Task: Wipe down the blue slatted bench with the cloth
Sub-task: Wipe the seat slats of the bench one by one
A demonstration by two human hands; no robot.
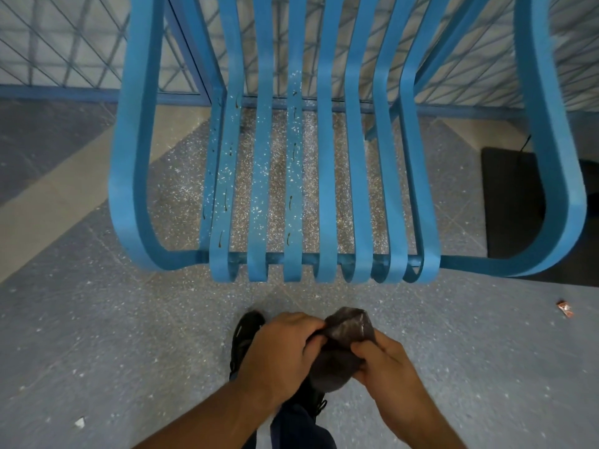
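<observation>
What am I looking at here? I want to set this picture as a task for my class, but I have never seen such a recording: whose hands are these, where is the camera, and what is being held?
There is no machine here. A person wears one wide-angle camera on the head, which looks forward and down, so you see their own two bare hands from above. The left hand and the right hand both grip a dark, crumpled cloth in front of the body, clear of the seat. Ahead stands the blue slatted bench; some slats carry pale flecks and a few brown drips. It stands on a speckled floor, with a mesh fence behind. A black shoe shows below the hands, and a small wrapper lies on the floor to the right. The cloth is not yet on the bench.
</observation>
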